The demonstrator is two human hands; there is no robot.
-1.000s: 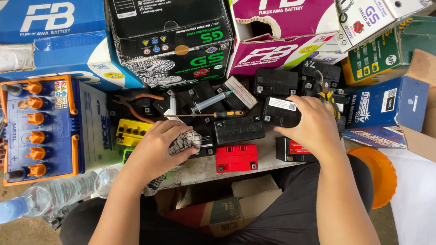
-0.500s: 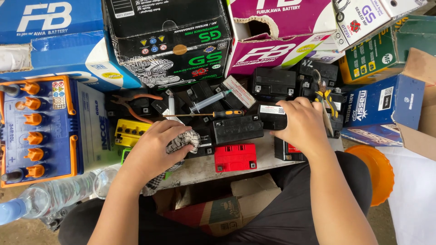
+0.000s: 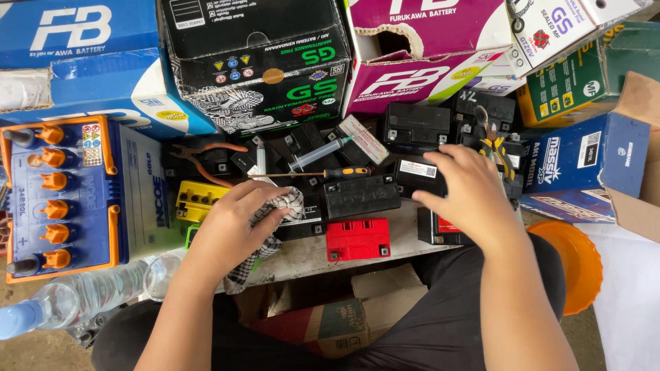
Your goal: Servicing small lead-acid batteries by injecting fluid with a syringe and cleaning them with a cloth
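Left hand [image 3: 230, 230] clamped on checkered rag [image 3: 275, 213]; right hand [image 3: 467, 192] open over small black battery [image 3: 419, 172] at its 11 o'clock, nearer

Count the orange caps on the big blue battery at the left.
6, in one column down the blue battery, from the top cap to the bottom cap; none seem hidden.

Left hand [image 3: 234, 227] curled with fingers closed, right hand [image 3: 464, 189] palm down, fingers spread, forearms extended
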